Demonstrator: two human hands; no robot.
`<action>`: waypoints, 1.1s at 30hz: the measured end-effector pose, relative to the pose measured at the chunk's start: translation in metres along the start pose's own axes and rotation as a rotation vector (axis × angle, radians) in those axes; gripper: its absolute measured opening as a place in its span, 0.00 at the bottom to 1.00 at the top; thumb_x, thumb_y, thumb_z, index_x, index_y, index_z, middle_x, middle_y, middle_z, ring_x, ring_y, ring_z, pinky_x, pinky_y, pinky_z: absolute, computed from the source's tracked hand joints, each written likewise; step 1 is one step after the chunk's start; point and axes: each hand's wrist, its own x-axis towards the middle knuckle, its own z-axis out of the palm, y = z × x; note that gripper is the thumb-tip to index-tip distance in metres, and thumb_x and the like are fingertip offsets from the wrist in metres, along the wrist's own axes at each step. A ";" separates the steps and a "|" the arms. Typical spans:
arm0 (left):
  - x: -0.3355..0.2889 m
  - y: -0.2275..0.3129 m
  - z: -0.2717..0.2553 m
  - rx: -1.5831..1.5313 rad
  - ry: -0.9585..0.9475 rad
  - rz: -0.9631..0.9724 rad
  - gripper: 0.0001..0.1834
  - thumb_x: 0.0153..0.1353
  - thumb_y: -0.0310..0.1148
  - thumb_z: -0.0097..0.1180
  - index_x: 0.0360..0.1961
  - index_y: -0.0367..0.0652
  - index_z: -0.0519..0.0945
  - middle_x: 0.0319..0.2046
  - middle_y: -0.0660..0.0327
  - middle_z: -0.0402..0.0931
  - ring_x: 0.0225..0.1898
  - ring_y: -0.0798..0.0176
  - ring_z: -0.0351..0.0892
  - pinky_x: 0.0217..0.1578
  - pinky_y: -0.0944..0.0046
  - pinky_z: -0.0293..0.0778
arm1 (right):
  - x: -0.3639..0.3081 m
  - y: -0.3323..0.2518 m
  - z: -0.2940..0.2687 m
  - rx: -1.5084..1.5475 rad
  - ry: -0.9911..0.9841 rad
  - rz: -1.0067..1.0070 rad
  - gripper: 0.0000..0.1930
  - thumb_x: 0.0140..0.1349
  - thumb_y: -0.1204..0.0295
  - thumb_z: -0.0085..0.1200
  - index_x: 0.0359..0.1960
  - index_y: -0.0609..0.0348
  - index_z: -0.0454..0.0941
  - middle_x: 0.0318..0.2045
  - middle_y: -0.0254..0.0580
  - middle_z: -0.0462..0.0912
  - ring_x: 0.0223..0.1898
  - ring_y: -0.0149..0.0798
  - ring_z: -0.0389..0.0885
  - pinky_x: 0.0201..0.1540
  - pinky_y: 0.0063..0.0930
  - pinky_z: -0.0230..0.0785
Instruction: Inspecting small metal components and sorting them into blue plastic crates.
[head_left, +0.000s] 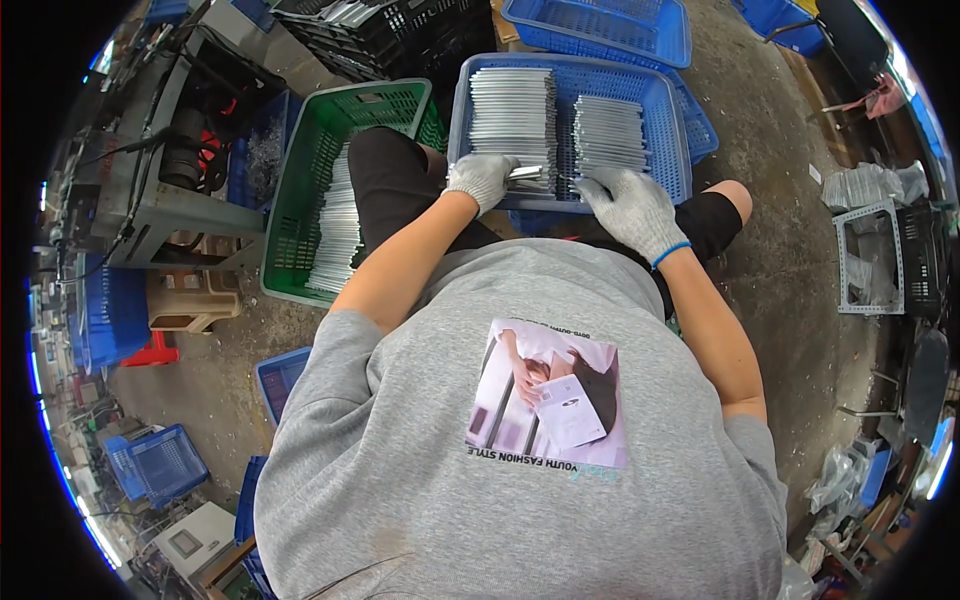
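Note:
A blue plastic basket (565,68) stands in front of me, holding two stacks of thin silvery metal bars. The left stack (512,120) is taller, and the right stack (608,135) sits apart from it. My left hand (483,182), in a white knit glove, closes around a few short metal bars (525,172) at the basket's near left edge. At the near end of the right stack is my right hand (635,210), gloved in white with a blue cuff. Its fingers bend down over the bar ends, and whether they grip any is hidden.
A green basket (285,200) with more metal bars stands beside my left leg. Black crates (400,45) and another blue basket (610,30) are beyond. A grey machine frame (165,200) rises at the left. At the right is a white metal frame (870,260) by bagged parts.

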 end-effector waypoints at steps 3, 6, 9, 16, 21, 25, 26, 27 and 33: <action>-0.003 -0.011 0.003 -0.075 0.025 0.005 0.10 0.67 0.37 0.59 0.46 0.53 0.85 0.32 0.57 0.87 0.31 0.47 0.86 0.33 0.52 0.79 | -0.003 -0.003 -0.005 0.004 0.009 -0.012 0.16 0.68 0.56 0.54 0.44 0.51 0.89 0.39 0.42 0.91 0.38 0.54 0.88 0.40 0.43 0.78; -0.017 -0.004 -0.030 -0.220 0.045 -0.013 0.09 0.67 0.34 0.59 0.47 0.51 0.85 0.33 0.59 0.87 0.32 0.51 0.87 0.33 0.54 0.80 | -0.007 -0.005 -0.010 0.017 0.010 -0.023 0.16 0.68 0.57 0.55 0.43 0.52 0.89 0.38 0.42 0.91 0.36 0.54 0.88 0.38 0.42 0.78; -0.032 -0.001 -0.055 -0.375 0.068 -0.034 0.08 0.68 0.30 0.58 0.47 0.50 0.85 0.35 0.60 0.87 0.33 0.56 0.88 0.34 0.57 0.80 | -0.011 -0.011 -0.017 0.021 0.008 -0.036 0.15 0.68 0.58 0.55 0.42 0.53 0.88 0.36 0.42 0.91 0.34 0.53 0.88 0.36 0.42 0.78; -0.048 -0.010 -0.072 -0.860 0.083 0.168 0.10 0.66 0.22 0.58 0.47 0.42 0.83 0.35 0.64 0.86 0.33 0.67 0.83 0.36 0.67 0.79 | -0.020 -0.025 -0.031 -0.018 0.091 -0.179 0.12 0.67 0.60 0.55 0.36 0.53 0.87 0.28 0.41 0.89 0.25 0.50 0.85 0.29 0.39 0.74; -0.051 -0.007 -0.068 -0.923 0.126 0.209 0.12 0.63 0.17 0.59 0.45 0.41 0.83 0.34 0.65 0.86 0.32 0.69 0.82 0.34 0.69 0.77 | -0.021 -0.027 -0.031 -0.071 0.119 -0.247 0.11 0.67 0.61 0.56 0.34 0.52 0.87 0.25 0.40 0.88 0.22 0.48 0.83 0.27 0.38 0.72; -0.053 -0.002 -0.069 -0.952 0.179 0.230 0.09 0.60 0.19 0.60 0.41 0.42 0.84 0.31 0.65 0.85 0.29 0.67 0.80 0.32 0.67 0.76 | -0.019 -0.028 -0.031 -0.131 0.122 -0.278 0.11 0.67 0.61 0.56 0.34 0.51 0.87 0.25 0.40 0.88 0.22 0.47 0.83 0.26 0.37 0.72; -0.054 -0.001 -0.072 -0.953 0.164 0.238 0.12 0.58 0.17 0.58 0.42 0.40 0.84 0.32 0.64 0.86 0.30 0.68 0.81 0.33 0.68 0.77 | -0.017 -0.029 -0.032 -0.153 0.120 -0.274 0.11 0.67 0.61 0.56 0.34 0.51 0.87 0.25 0.40 0.88 0.22 0.47 0.83 0.26 0.37 0.72; -0.055 0.000 -0.075 -0.953 0.150 0.246 0.16 0.56 0.14 0.55 0.44 0.38 0.84 0.33 0.64 0.86 0.32 0.69 0.82 0.35 0.69 0.78 | -0.017 -0.030 -0.033 -0.174 0.117 -0.269 0.12 0.67 0.61 0.56 0.34 0.51 0.87 0.25 0.40 0.88 0.22 0.46 0.83 0.25 0.37 0.72; -0.063 0.021 -0.099 -0.718 0.284 0.216 0.19 0.47 0.14 0.55 0.42 0.39 0.84 0.30 0.62 0.86 0.31 0.65 0.81 0.37 0.66 0.78 | -0.017 -0.033 -0.029 -0.215 0.034 -0.224 0.13 0.68 0.60 0.55 0.33 0.52 0.87 0.25 0.40 0.88 0.22 0.46 0.84 0.26 0.37 0.72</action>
